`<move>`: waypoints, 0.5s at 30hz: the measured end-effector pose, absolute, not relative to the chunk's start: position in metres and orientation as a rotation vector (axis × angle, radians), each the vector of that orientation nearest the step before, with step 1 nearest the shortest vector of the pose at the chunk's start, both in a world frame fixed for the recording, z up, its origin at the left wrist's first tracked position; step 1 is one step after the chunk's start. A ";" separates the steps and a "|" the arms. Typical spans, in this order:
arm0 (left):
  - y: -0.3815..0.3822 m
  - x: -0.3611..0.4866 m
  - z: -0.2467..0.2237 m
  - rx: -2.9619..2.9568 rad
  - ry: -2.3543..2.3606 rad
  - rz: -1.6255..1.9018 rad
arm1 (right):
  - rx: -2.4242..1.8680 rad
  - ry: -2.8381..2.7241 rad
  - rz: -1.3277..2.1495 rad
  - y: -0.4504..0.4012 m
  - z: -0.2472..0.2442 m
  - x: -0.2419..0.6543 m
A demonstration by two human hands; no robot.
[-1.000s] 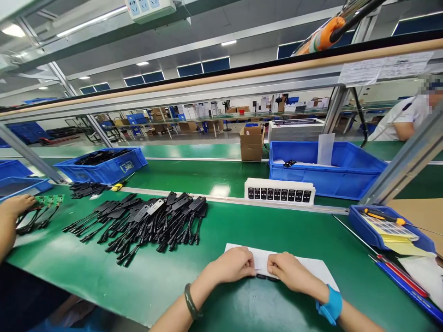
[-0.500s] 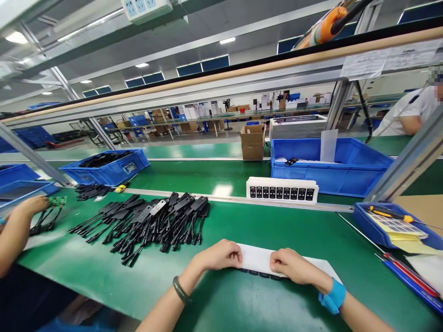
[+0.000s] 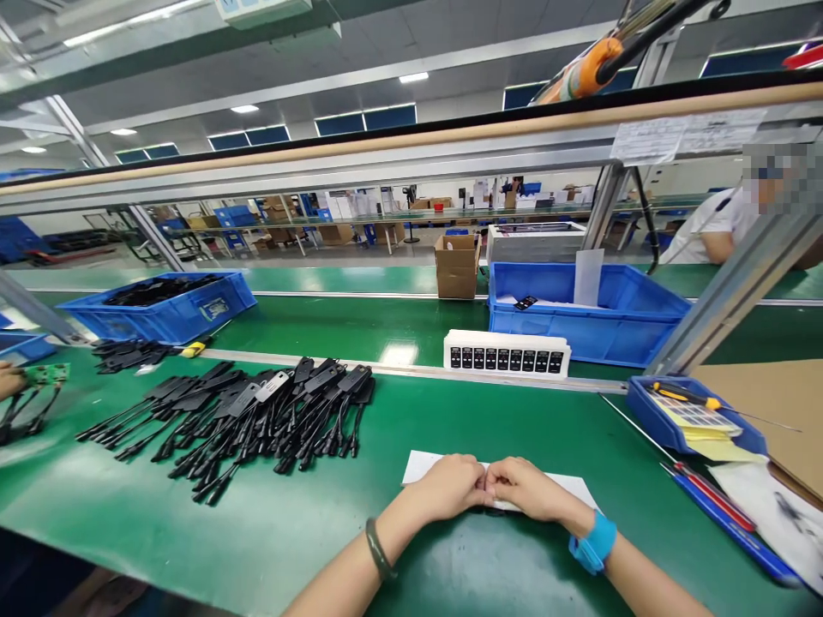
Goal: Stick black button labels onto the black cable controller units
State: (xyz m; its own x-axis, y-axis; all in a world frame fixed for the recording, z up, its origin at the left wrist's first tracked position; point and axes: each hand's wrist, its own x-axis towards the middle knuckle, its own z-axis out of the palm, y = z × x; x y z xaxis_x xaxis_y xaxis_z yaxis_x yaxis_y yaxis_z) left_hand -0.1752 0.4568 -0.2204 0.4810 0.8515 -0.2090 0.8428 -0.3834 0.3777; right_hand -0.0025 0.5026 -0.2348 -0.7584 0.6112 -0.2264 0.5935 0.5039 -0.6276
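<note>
A long white strip [image 3: 421, 465] lies on the green bench in front of me, partly covered by my hands. My left hand [image 3: 450, 487] is closed at its near edge, fingers curled. Beside it my right hand [image 3: 531, 488] is also closed on that edge, and the fingertips of both hands almost touch at the middle. A little black shows under the fingers; exactly what is pinched there is hidden. Farther back stands a white holder [image 3: 507, 353] with a row of small black pieces along its front.
Black cabled devices [image 3: 283, 407] lie piled to the left. A co-worker's hand [image 3: 9, 380] holds a green circuit board [image 3: 48, 374] at the far left. Blue bins [image 3: 591, 330] stand behind; a small blue tray [image 3: 649, 420], screwdriver [image 3: 685, 395] and pens [image 3: 726, 518] lie right.
My hands have come together at the middle of the white strip's near edge, covering most of the black pieces seen there before. The view has turned slightly right.
</note>
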 end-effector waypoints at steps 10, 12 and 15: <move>0.463 -0.161 -0.221 2.384 1.463 -0.081 | -1.295 -2.760 0.759 0.501 -0.228 0.017; 0.464 -0.160 -0.220 2.383 1.466 -0.098 | -1.304 -2.768 0.732 0.502 -0.227 0.019; 0.468 -0.161 -0.220 2.375 1.464 -0.115 | -1.246 -2.833 0.812 0.509 -0.222 0.025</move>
